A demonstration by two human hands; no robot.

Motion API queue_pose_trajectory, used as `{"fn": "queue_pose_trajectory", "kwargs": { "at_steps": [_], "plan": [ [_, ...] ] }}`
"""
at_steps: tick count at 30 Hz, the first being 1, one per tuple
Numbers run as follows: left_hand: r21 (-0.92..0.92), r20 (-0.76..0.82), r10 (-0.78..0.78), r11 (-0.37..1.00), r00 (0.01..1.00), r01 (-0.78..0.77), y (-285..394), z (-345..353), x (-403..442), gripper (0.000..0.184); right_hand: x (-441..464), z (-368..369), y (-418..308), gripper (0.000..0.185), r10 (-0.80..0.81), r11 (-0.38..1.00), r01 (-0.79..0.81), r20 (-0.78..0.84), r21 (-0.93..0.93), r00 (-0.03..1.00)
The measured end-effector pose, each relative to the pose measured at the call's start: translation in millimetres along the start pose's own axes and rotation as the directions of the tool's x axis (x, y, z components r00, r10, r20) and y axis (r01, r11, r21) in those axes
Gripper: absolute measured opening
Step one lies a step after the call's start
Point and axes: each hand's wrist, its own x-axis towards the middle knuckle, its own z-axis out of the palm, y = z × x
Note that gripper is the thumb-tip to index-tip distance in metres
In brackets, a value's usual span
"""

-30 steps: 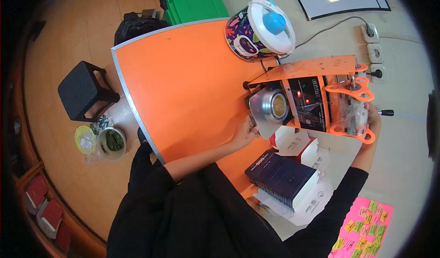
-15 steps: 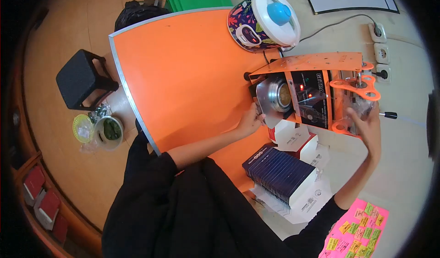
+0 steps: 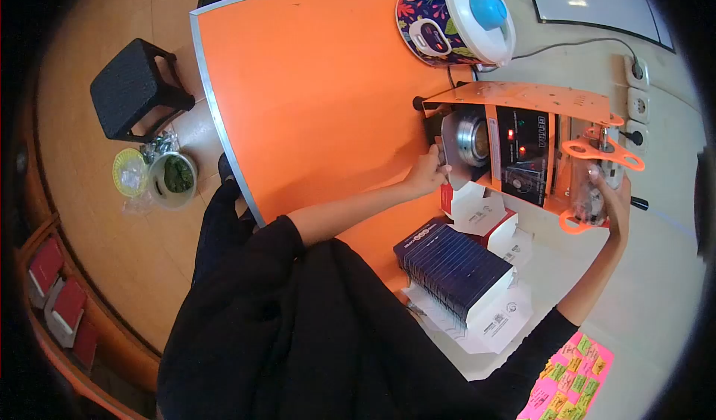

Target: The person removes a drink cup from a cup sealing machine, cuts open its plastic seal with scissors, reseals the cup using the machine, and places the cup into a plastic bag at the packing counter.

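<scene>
Currently, your left hand (image 3: 425, 175) pinches the near edge of the metal tray (image 3: 453, 168), its round holder (image 3: 471, 141) just beyond your fingertips, while your right hand (image 3: 615, 202) meets the cup sealer's (image 3: 524, 170) film roll (image 3: 584, 190), its grip too hidden to tell.

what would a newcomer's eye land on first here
Probably the broad, bright orange table in the middle. At its right, the boxy orange metal machine with a black panel and glowing red lights has the left hand at one end, the right hand at the other. Above it in view sits a round, floral-patterned cooker with a white lid.
</scene>
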Motion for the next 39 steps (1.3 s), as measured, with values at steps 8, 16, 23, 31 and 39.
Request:
{"fn": "queue_pose_trajectory", "kwargs": {
  "at_steps": [8, 16, 23, 31, 39],
  "plan": [
    [0.059, 0.021, 0.003, 0.998, 1.000, -0.004, 0.6, -1.2, 3.2, 0.026, 32.9, -35.9, 80.7, 0.090, 0.141, 0.977, -0.163, 0.156, 0.139, 0.978],
    [0.024, 0.005, 0.062, 0.998, 0.998, -0.062, 1.6, -0.6, -0.2, 0.026, 48.4, -39.8, 105.8, 0.103, 0.103, 0.916, -0.187, 0.241, 0.355, 0.965],
    [0.018, -0.002, 0.053, 0.998, 0.999, -0.053, -3.9, -2.8, -8.2, 0.027, 73.6, -57.7, 166.1, 0.100, 0.088, 0.776, -0.341, 0.443, 0.531, 0.892],
    [-0.033, -0.013, 0.087, 0.996, 0.996, -0.087, -12.1, 0.4, -6.8, 0.024, 11.5, -4.8, 64.5, 0.079, 0.354, 0.498, -0.301, 0.126, 0.813, 0.927],
    [-0.080, -0.035, 0.117, 0.990, 0.992, -0.120, -9.8, 4.4, -2.2, 0.023, 22.7, -5.3, 86.0, 0.072, 0.210, 0.378, -0.287, 0.221, 0.880, 0.952]
  ]
}}
